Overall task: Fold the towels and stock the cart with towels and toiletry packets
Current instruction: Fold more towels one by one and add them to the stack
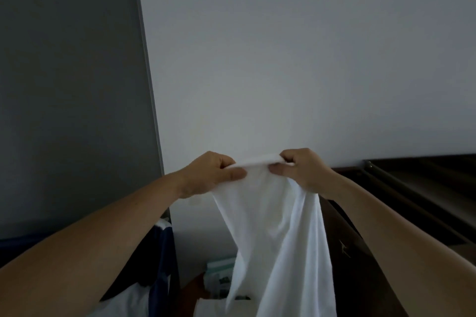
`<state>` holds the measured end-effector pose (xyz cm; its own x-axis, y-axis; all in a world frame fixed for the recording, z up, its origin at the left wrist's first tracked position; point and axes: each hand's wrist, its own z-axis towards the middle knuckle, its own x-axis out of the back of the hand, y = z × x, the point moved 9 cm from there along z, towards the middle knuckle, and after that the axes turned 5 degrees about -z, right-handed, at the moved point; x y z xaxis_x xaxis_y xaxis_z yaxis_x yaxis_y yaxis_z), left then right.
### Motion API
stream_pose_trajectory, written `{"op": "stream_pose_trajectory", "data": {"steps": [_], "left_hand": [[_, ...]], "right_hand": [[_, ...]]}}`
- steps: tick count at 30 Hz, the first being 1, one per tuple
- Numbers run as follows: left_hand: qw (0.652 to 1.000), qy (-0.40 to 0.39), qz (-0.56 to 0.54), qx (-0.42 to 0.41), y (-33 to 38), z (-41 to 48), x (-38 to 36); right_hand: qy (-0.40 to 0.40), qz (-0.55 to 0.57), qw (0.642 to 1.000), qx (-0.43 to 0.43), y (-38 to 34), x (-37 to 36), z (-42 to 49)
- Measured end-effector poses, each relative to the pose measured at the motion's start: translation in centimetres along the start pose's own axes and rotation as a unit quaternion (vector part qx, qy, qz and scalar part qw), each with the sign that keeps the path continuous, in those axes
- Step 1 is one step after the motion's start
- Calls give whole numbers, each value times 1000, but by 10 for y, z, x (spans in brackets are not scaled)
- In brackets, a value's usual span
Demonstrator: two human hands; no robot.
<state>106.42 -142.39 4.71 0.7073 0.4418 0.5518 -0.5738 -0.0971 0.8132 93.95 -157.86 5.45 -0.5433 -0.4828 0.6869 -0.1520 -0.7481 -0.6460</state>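
Both hands pinch a white towel [278, 234] by its top edge, letting it hang.

The fingers [233, 175] of the left hand [213, 175] and right hand [301, 170] are curled narrowly on the hem, thumbs in front. The hands are near each other, probably to gather the edge for a lengthwise fold. The towel drops in the air toward 6 o'clock, in front of the pale wall [283, 59]. Blurred greenish packets [219, 273] sit low near 6 o'clock, dark blue cloth [159, 252] at 7, and dark wooden furniture [412, 188] at 3.
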Motion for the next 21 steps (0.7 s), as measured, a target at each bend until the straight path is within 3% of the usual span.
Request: {"op": "stream_pose_trajectory", "data": {"steps": [4, 6, 8, 12, 18, 21], "left_hand": [[981, 32, -188, 27, -13, -2, 13], [965, 14, -251, 78, -27, -5, 13], [947, 49, -294, 123, -41, -8, 22], [967, 142, -161, 137, -42, -9, 35], [991, -103, -76, 44, 24, -4, -38], [994, -102, -35, 34, 37, -6, -46]], "right_hand": [[-47, -5, 999, -10, 7, -11, 0], [-24, 13, 999, -20, 15, -4, 0], [3, 34, 999, -30, 24, 7, -1], [-17, 48, 999, -12, 18, 6, -3], [-25, 115, 987, 113, -48, -3, -2], [28, 133, 984, 114, -54, 8, -2]]}}
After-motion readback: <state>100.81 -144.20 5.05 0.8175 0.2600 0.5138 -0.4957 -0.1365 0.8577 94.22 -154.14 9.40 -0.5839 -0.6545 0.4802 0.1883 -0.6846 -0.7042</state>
